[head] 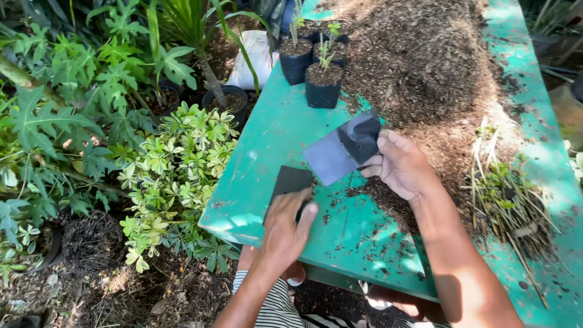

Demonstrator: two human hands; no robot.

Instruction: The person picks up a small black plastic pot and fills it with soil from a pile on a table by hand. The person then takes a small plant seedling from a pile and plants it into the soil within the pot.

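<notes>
At frame centre, the flat black plastic nursery bag [343,149] tilts, long axis running lower left to upper right. The right hand [401,165] pinches its right edge. The left hand [285,228], palm down, presses a stack of flat black bags [290,180] on the green wooden table [267,133].

My right hand [401,165] pinches a thin, glossy black plastic bag [344,147]; my left [288,226] presses a matt flat stack [290,181]. Centre frame, the table [267,146] is scuffed green painted wood under coarse, crumbly soil [419,67].
</notes>
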